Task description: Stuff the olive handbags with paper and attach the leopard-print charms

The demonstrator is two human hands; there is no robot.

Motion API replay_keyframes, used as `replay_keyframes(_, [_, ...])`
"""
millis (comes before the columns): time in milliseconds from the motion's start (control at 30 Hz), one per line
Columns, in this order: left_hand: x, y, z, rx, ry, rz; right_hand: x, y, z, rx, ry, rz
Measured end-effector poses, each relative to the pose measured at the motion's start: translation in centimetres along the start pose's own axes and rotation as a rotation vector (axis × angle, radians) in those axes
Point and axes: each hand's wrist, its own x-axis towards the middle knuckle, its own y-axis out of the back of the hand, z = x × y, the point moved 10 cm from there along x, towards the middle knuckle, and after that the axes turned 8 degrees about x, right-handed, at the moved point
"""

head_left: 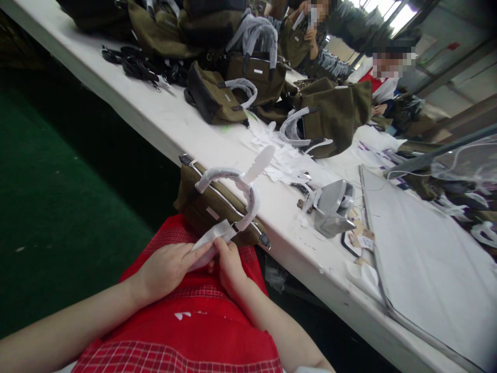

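Note:
An olive-green handbag (209, 207) with a silver zip rests against the table edge, close to my lap. One handle (252, 199) is wrapped in white paper, and a scalloped white strip (259, 165) sticks out from it. Both hands pinch a piece of white wrapping paper (215, 235) at the bag's near side. My left hand (165, 269) has its thumb and fingers closed on the paper's left part. My right hand (231, 264) is closed on its right end, near the handle base. Some fingertips are hidden behind the paper.
More olive handbags (330, 119) are piled across the white table (155, 111). White paper strips (275, 150) lie scattered before them, beside a grey tape dispenser (334, 207). Black straps (135, 65) lie at the far left. Two people work at the back, one with a red-and-white top (370, 80).

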Motion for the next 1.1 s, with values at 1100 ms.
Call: replay_keyframes(1100, [-2.4,1.9,-4.3,-0.562,0.382,-0.024,0.9,0.5,0.0,0.378,0.018,0.031])
